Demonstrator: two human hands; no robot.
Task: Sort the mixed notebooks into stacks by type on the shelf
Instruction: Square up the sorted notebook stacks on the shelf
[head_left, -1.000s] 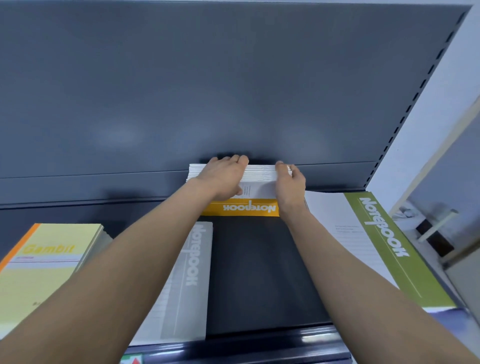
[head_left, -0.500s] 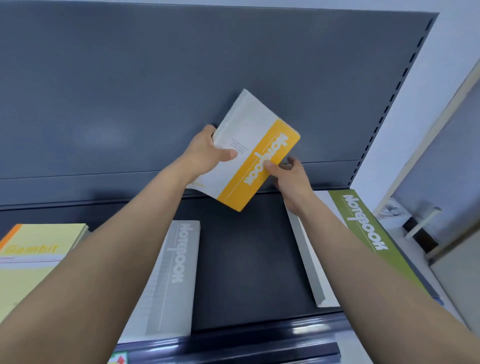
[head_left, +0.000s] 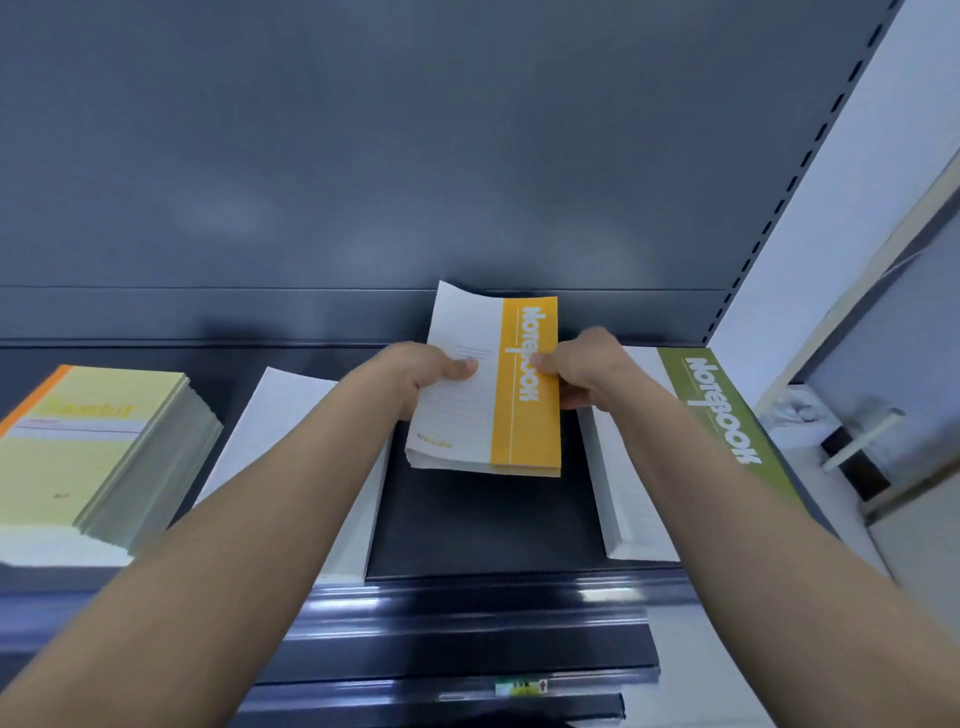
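Orange-banded notebooks (head_left: 483, 395), a small bundle of one type, sit between my hands over the dark middle of the shelf (head_left: 467, 530), lengthwise toward the back panel (head_left: 415, 156) at 12 o'clock. My left hand (head_left: 415, 374) pinches the bundle's 9 o'clock edge, thumb flat on the white part of the cover and fingers tucked beneath. My right hand (head_left: 587, 369) pinches the 3 o'clock edge, thumb on the orange band. I hold it from both sides so the loose copies stay squared and do not fan out. The top cover's far left corner curls up a little. I cannot tell whether the near edge touches the shelf or hangs just above it. The bare strip suits this type, I judge, because its neighbours are already claimed. The green-banded stack (head_left: 722, 415) lies just beside it at 3 o'clock, the pale stack (head_left: 280, 415) at 9 o'clock is half hidden under my left forearm, and the yellow stack (head_left: 88, 441) sits farther out toward 9 o'clock. Setting the bundle down parallel to those stacks, with a gap on each side, should keep the types separate. The risk is a slanted drop that slides copies onto the green cover.
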